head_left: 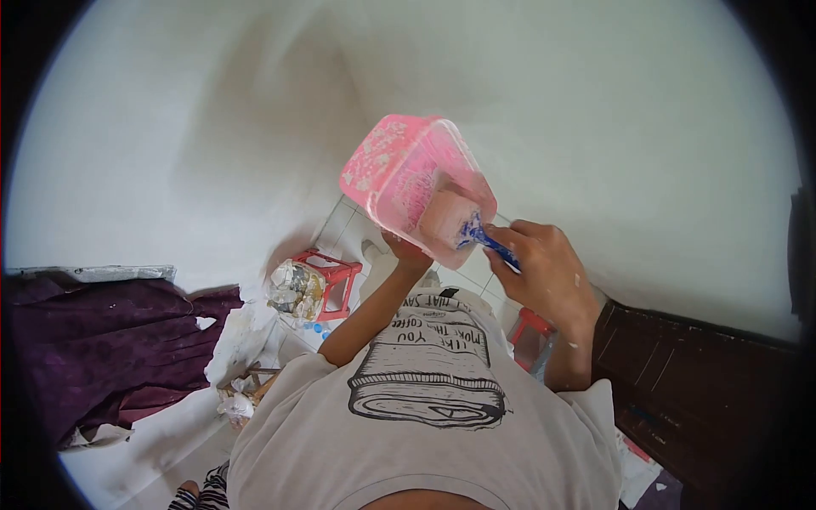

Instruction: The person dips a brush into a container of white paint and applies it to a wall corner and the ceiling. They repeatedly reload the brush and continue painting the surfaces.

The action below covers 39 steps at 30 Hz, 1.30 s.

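A pink plastic tub [374, 166], smeared with whitish paint on its outer wall, is tilted with its opening partly towards me. Underneath it is my left hand [406, 249], closed on its lower side; most of those fingers are hidden by the tub. My right hand [544, 263] is wrapped round the blue handle of a wide paintbrush [450, 218]. The brush head lies inside the tub, near the lower rim, and pale paint coats it and the neck of the handle. Specks of paint mark my right hand and wrist.
White walls [561, 93] meet in a corner ahead. Below stand a red stool [340, 276] and a bag of mixed scraps [296, 289] on the tiled floor. Purple cloth [110, 340] hangs at left; a dark brown wooden panel [680, 374] is at right.
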Each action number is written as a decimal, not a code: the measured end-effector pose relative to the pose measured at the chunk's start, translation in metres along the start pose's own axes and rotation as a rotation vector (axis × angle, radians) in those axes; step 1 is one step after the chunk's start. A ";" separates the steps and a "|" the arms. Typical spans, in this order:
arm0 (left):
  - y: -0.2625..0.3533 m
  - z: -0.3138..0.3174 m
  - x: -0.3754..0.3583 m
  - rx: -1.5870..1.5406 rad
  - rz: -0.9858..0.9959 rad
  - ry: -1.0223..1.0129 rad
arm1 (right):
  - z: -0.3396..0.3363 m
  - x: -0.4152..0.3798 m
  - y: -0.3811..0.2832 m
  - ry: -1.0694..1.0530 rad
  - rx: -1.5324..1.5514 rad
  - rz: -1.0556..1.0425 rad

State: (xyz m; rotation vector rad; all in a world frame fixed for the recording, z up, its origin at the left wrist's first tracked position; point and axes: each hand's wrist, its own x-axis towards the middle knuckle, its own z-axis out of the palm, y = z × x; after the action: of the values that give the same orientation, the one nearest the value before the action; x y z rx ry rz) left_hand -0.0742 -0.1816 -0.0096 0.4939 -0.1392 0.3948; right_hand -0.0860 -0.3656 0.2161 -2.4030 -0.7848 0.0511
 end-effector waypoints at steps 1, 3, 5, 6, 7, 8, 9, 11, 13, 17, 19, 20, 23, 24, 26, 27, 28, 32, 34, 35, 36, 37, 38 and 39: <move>0.010 0.021 0.001 0.061 -0.059 0.103 | 0.005 0.000 0.003 -0.008 0.004 -0.012; 0.020 0.039 0.002 0.124 -0.112 0.206 | 0.002 -0.004 0.007 -0.016 0.008 -0.028; 0.027 0.038 -0.005 0.131 -0.141 0.177 | -0.008 -0.011 0.007 -0.070 0.028 0.000; 0.022 0.020 -0.011 0.135 -0.140 0.185 | -0.006 -0.011 0.005 -0.076 0.034 -0.001; 0.010 -0.012 -0.020 0.088 -0.095 0.149 | -0.003 -0.011 0.003 -0.070 0.035 0.017; 0.003 -0.035 -0.027 0.038 -0.052 0.112 | 0.000 -0.009 -0.001 -0.063 0.033 0.036; 0.000 -0.041 -0.032 0.040 -0.058 0.112 | 0.008 -0.009 -0.001 -0.061 0.036 0.042; -0.004 -0.049 -0.038 0.182 -0.017 0.098 | 0.025 -0.008 0.001 -0.082 0.068 -0.059; 0.025 -0.012 -0.023 0.131 -0.086 0.146 | 0.019 -0.013 -0.001 -0.064 0.085 -0.028; 0.027 -0.027 -0.028 0.100 -0.138 0.190 | 0.018 -0.022 -0.003 -0.027 0.130 0.089; 0.019 -0.032 -0.034 0.130 -0.116 0.180 | 0.031 -0.021 -0.003 -0.048 0.124 0.055; 0.019 -0.029 -0.034 0.135 -0.118 0.175 | 0.035 -0.021 -0.004 -0.069 0.113 0.013; 0.025 -0.022 -0.027 0.124 -0.129 0.168 | 0.023 -0.024 -0.007 -0.023 0.150 0.023; 0.029 -0.019 -0.026 0.109 -0.139 0.168 | 0.020 -0.025 -0.008 -0.022 0.151 0.022; 0.030 -0.018 -0.028 0.109 -0.145 0.168 | 0.016 -0.027 -0.008 0.011 0.118 0.114; 0.030 -0.018 -0.030 0.114 -0.143 0.169 | 0.022 -0.025 -0.007 0.012 0.118 0.116; 0.029 -0.018 -0.033 0.121 -0.143 0.172 | 0.032 -0.021 -0.002 -0.032 0.120 0.032; 0.032 -0.008 -0.026 0.134 -0.173 0.205 | 0.028 -0.015 -0.004 -0.024 0.250 -0.032; 0.037 -0.003 -0.019 -0.056 -0.204 0.123 | 0.023 -0.019 -0.002 -0.010 0.225 0.000; 0.039 -0.004 -0.017 -0.281 -0.202 -0.078 | 0.022 -0.020 0.000 0.004 0.198 0.033; 0.039 -0.004 -0.017 -0.280 -0.202 -0.079 | 0.026 -0.019 0.001 0.006 0.199 0.032; 0.037 -0.004 -0.018 -0.103 -0.155 -0.038 | 0.032 -0.017 0.003 -0.016 0.180 0.012; 0.033 -0.004 -0.021 0.071 -0.109 0.003 | 0.035 -0.016 0.005 -0.039 0.159 -0.005; 0.029 -0.003 -0.024 0.244 -0.063 0.046 | 0.037 -0.015 0.003 -0.040 0.157 0.000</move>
State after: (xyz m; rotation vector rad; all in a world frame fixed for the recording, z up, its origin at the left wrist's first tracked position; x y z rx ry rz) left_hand -0.1083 -0.1645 -0.0051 0.7274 -0.0301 0.3627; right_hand -0.1048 -0.3559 0.1821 -2.2601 -0.7697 0.1555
